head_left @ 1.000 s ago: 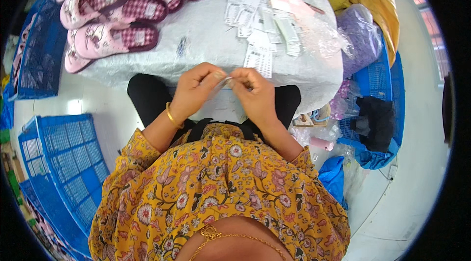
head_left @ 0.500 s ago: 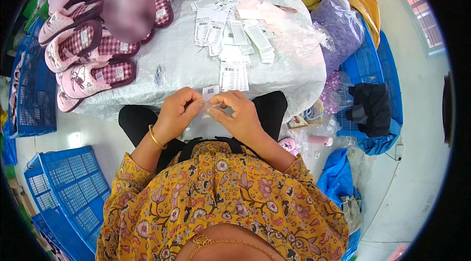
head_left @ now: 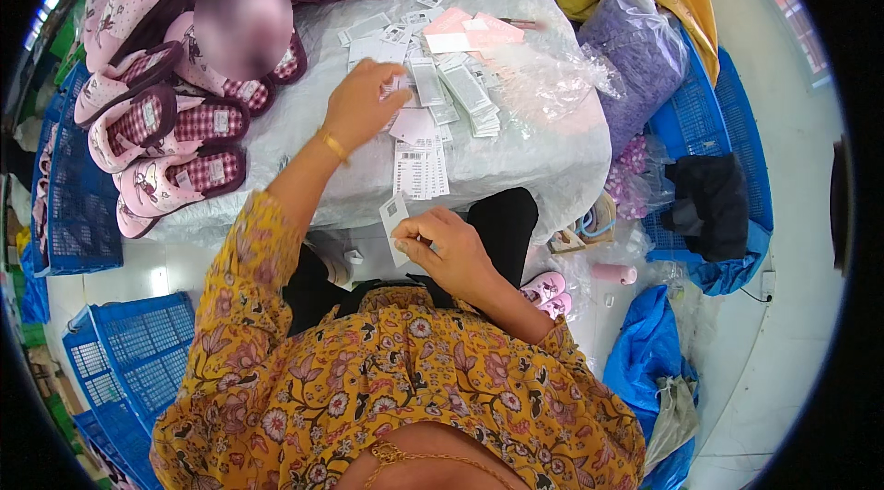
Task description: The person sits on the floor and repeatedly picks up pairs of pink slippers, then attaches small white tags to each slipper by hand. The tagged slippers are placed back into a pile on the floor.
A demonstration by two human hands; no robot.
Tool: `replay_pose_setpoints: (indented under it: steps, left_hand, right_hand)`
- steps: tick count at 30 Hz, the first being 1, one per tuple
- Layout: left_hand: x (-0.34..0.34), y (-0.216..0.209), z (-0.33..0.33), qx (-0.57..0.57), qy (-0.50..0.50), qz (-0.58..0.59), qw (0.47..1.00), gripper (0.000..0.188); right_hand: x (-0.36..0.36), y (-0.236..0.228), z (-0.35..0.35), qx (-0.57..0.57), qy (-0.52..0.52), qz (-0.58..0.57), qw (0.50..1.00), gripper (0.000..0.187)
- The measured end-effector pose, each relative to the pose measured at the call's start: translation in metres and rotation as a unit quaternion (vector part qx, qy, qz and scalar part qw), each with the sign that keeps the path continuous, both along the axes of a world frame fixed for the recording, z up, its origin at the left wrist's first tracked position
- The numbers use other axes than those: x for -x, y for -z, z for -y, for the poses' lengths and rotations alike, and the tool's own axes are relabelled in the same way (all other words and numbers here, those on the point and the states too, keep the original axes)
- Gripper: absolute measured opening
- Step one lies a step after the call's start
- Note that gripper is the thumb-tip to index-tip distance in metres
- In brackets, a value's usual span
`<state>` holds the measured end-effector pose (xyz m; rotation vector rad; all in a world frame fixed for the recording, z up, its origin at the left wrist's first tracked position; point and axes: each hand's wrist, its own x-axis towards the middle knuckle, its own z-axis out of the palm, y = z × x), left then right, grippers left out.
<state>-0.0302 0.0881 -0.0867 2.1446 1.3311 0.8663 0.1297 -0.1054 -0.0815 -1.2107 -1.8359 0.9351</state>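
- Head view: clamping a white tag (head_left: 390, 214) between thumb and fingers of the right hand (head_left: 447, 249); holding it between the black-clad legs (head_left: 505, 218), just short of the near edge of the table (head_left: 516, 149);
- now hanging the left hand (head_left: 366, 103) farther out, over a pile of paper labels (head_left: 468, 89), with fingers curled; too blurred to tell whether pinched together or apart;
- to the left, pink slippers (head_left: 216, 170) with checked insoles;
- to the right, clear plastic (head_left: 552, 75) and a purple bundle (head_left: 635, 48) beside a blue crate (head_left: 700, 117).
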Motion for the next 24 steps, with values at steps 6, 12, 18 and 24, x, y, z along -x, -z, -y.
replay_pose_setpoints:
  steps: [6,12,18,24]
  left_hand:
    - [-0.028,0.01,-0.066,0.0,-0.008,-0.199,0.98,0.045]
    - [-0.028,0.019,-0.085,0.075,0.017,-0.121,0.99,0.038]
    - [-0.018,0.009,-0.097,0.193,0.028,0.006,0.981,0.027]
    - [-0.004,-0.023,-0.083,0.163,0.004,0.031,0.986,0.025]
  right_hand:
    - [-0.026,0.005,0.005,0.027,0.023,-0.019,0.999,0.012]
    - [-0.038,0.002,0.007,0.094,0.043,-0.045,0.994,0.009]
    - [-0.045,-0.003,0.013,0.067,0.002,-0.041,0.997,0.01]
    - [-0.045,-0.018,0.016,-0.03,-0.078,-0.043,0.996,0.01]
